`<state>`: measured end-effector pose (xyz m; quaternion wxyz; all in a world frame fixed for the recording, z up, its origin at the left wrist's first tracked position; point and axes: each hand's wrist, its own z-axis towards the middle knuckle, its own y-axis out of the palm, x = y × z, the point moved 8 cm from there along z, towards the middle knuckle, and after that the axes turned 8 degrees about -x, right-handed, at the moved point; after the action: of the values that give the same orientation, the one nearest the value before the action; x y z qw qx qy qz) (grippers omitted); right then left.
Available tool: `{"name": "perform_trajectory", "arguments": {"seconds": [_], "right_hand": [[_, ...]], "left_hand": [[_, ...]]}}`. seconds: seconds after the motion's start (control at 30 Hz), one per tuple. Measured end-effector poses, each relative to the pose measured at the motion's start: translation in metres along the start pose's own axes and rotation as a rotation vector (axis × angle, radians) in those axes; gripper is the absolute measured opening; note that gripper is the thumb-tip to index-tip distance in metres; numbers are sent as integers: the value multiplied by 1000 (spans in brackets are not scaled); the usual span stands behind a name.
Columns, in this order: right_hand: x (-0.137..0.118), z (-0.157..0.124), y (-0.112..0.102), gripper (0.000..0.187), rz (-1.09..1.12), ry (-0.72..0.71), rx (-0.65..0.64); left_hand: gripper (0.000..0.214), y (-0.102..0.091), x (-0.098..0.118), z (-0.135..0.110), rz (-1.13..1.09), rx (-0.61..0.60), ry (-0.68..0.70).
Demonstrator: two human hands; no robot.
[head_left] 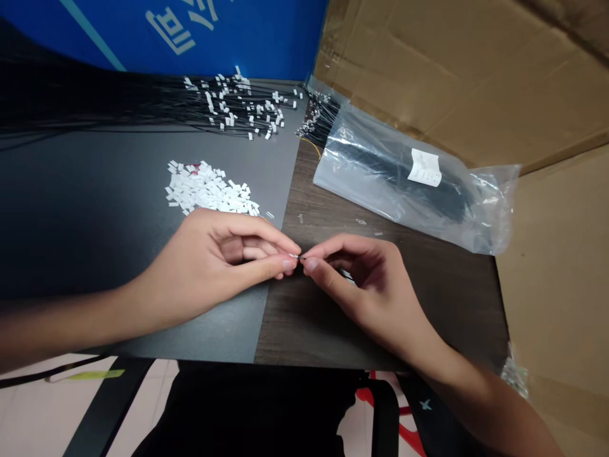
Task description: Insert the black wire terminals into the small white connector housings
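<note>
Room lies left of the left hand (pixel 209 266) across the dark mat (pixel 85 203), and below the right hand (pixel 366 292) over the wooden tabletop (pixel 304 324) to its near edge. Beyond the wire end (pixel 299 256) joining the 2 hands, the white connector pile (pixel 207 189) blocks the way forward, the wired connectors (pixel 233 105) line the far edge, and the plastic bag (pixel 404 171) fills the far right corner.

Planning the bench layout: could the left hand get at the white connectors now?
Probably yes. The left hand sits just short of the pile of white connectors, nothing between them, though it is pinching a tiny part with the right hand and would have to let go first.
</note>
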<state>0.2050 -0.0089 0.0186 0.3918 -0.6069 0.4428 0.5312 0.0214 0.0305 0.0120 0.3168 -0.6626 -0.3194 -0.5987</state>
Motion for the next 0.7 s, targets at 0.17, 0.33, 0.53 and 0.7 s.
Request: {"name": "perform_trajectory", "arguments": {"seconds": [0.17, 0.33, 0.53, 0.7], "right_hand": [[-6, -1, 4, 13, -140, -90, 38], [-7, -4, 4, 9, -155, -86, 56], [3, -3, 1, 16, 44, 44, 13], [6, -3, 3, 19, 88, 68, -8]], "left_hand": [[7, 1, 0, 0, 8, -11, -19], [11, 2, -1, 3, -34, -25, -31], [20, -1, -12, 5, -200, -29, -82], [16, -3, -24, 4, -223, -35, -160]]}}
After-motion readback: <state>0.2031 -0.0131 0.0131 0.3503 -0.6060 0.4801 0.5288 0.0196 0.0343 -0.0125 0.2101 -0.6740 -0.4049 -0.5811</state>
